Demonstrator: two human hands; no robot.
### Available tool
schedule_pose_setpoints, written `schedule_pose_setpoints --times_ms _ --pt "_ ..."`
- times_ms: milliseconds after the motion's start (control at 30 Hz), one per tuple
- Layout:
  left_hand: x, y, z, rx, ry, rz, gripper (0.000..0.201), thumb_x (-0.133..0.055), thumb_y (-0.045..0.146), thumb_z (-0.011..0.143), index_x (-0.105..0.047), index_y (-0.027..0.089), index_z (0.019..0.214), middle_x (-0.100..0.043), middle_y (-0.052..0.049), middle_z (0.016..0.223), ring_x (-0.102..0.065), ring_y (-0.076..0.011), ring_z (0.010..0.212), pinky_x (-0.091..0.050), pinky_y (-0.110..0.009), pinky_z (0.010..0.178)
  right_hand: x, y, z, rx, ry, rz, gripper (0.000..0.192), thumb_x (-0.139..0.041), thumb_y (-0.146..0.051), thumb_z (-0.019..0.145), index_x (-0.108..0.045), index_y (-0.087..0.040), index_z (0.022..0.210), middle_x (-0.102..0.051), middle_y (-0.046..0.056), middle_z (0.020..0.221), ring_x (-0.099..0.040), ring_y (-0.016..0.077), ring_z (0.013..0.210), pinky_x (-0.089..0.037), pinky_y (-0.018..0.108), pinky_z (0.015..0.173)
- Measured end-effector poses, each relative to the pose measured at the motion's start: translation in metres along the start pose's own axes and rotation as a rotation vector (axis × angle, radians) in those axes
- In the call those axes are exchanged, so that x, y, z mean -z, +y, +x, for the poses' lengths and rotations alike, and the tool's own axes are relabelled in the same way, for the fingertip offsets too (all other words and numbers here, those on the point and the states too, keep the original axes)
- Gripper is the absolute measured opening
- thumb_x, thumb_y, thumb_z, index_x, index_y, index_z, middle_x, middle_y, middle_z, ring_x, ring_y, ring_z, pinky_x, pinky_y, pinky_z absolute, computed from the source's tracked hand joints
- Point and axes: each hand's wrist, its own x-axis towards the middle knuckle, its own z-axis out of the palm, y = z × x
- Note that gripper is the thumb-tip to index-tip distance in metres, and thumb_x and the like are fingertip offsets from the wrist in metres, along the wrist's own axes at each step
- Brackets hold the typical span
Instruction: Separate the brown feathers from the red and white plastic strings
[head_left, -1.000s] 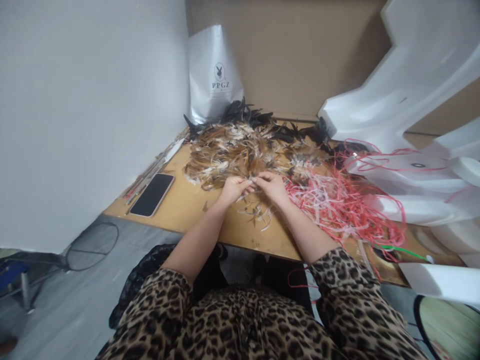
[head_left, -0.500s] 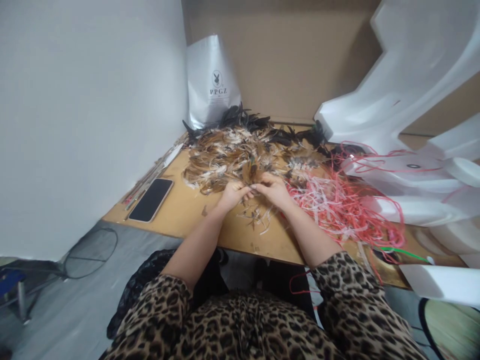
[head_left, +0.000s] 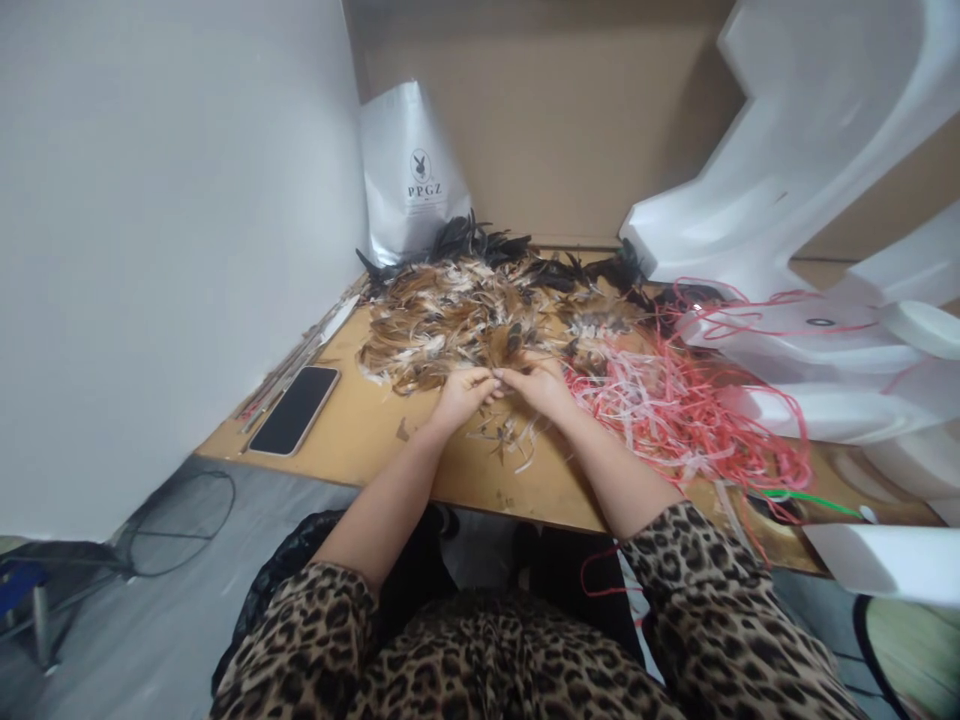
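- We held our left hand (head_left: pixel 459 392) and right hand (head_left: pixel 541 385) fingertip to fingertip at the near edge of the feather pile (head_left: pixel 465 315), both pinched closed on a small tuft of feathers (head_left: pixel 510 345), apparently so it stayed bunched together.
- The pile covered the middle of the wooden table (head_left: pixel 360 430), within easy reach.
- Red and pink strings (head_left: pixel 675 410) lay tangled just right of our right hand.
- A phone (head_left: pixel 294 410) lay off to the left, apart from the feathers.
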Motion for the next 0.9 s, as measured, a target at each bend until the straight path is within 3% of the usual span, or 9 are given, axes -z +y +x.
schedule_pose_setpoints --times_ms 100,367,467,533,667,767,900 --pt "0.0 -0.002 0.0 -0.001 -0.002 0.001 0.018 -0.062 0.028 0.071 -0.067 0.011 0.072 -0.065 -0.004 0.065 -0.055 -0.0076 0.052 -0.045 -0.02 0.053 0.003 0.001 0.0 -0.02 0.048 -0.07 0.023 -0.065 -0.039 0.066 -0.063 -0.016 0.064 -0.062 0.002 0.06 -0.053 0.0135 0.055 -0.042 0.026 0.054" --pt "0.002 0.0 -0.001 0.027 -0.049 -0.012 0.019 -0.066 0.029 0.069 -0.067 0.011 0.067 -0.065 -0.004 0.063 -0.055 -0.0074 0.051 -0.043 -0.019 0.052 0.002 0.008 0.001 -0.055 -0.035 -0.031 0.025 -0.066 -0.04 0.065 -0.062 -0.016 0.063 -0.062 0.002 0.058 -0.053 0.0128 0.054 -0.041 0.025 0.052" --pt "0.003 -0.001 0.0 0.099 -0.003 -0.153 0.021 -0.07 0.031 0.066 -0.067 0.01 0.069 -0.066 -0.006 0.064 -0.06 -0.0091 0.058 -0.045 -0.019 0.056 0.002 0.005 0.002 -0.002 -0.013 -0.007 0.024 -0.066 -0.039 0.065 -0.062 -0.016 0.064 -0.062 0.002 0.062 -0.053 0.0128 0.057 -0.042 0.025 0.056" --pt "0.005 -0.002 0.002 0.142 0.039 -0.315 0.024 -0.071 0.031 0.066 -0.066 0.009 0.075 -0.068 -0.007 0.068 -0.063 -0.0109 0.064 -0.047 -0.019 0.059 0.001 0.004 0.002 0.038 0.021 -0.03 0.026 -0.067 -0.04 0.065 -0.063 -0.016 0.074 -0.062 0.002 0.065 -0.052 0.0122 0.057 -0.042 0.025 0.056" --pt "0.011 -0.001 0.005 0.197 0.054 -0.58 0.018 -0.068 0.024 0.07 -0.064 0.01 0.081 -0.07 -0.009 0.08 -0.065 -0.0108 0.071 -0.049 -0.019 0.067 -0.002 0.003 -0.003 0.19 0.022 -0.301 0.032 -0.064 -0.037 0.069 -0.062 -0.018 0.094 -0.063 0.003 0.076 -0.053 0.013 0.061 -0.042 0.026 0.061" --pt "0.013 -0.001 0.004 0.23 0.042 -0.63 0.016 -0.066 0.021 0.073 -0.064 0.01 0.084 -0.07 -0.011 0.087 -0.066 -0.0122 0.077 -0.05 -0.022 0.073 -0.006 -0.001 -0.008 0.298 0.005 -0.583 0.032 -0.062 -0.033 0.072 -0.06 -0.019 0.1 -0.065 0.005 0.086 -0.057 0.0174 0.074 -0.041 0.028 0.069" --pt "0.011 -0.002 0.003 0.251 0.002 -0.644 0.015 -0.066 0.021 0.073 -0.064 0.01 0.084 -0.07 -0.011 0.087 -0.066 -0.0129 0.077 -0.05 -0.026 0.078 -0.01 -0.008 -0.011 0.315 0.029 -0.798 0.033 -0.059 -0.036 0.076 -0.056 -0.019 0.104 -0.065 0.007 0.091 -0.058 0.0215 0.081 -0.039 0.03 0.07"
